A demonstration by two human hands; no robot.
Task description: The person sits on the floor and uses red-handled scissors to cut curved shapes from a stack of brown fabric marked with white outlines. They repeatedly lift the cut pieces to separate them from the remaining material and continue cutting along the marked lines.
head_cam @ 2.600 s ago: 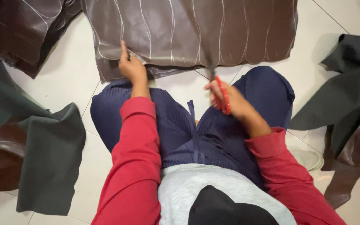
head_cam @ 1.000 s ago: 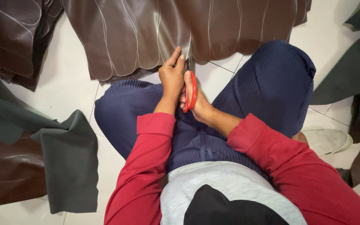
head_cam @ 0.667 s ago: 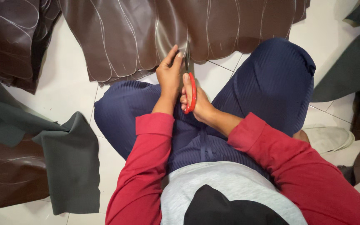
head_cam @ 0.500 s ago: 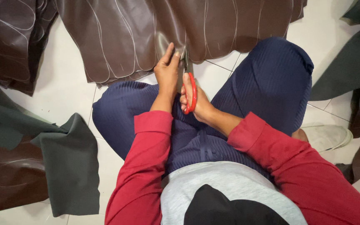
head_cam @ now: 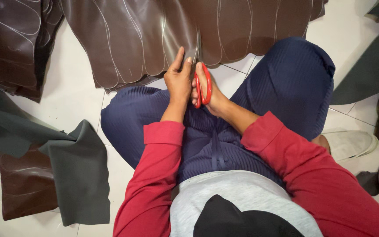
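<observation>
Ahead: leather sheet (head_cam: 154, 39) lay on the floor (head_cam: 66, 105), beyond the knees.
Left: folded pieces (head_cam: 66, 171) lay beside the leg.
Right: shoe (head_cam: 352, 142) sat by the knee.

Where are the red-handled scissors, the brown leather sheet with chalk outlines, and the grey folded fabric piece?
red-handled scissors (head_cam: 206, 85), head view, on the red handle loop.
brown leather sheet (head_cam: 132, 39), head view, on its glossy middle.
grey folded fabric piece (head_cam: 80, 175), head view, on its flat lower part.

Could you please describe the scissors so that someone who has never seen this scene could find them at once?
Start at the big brown leather sheet across the top of the floor, then drop to its near edge above the person's lap. There the right hand holds the scissors beside the left hand. Their bright red handles are unlike anything nearby.
</observation>
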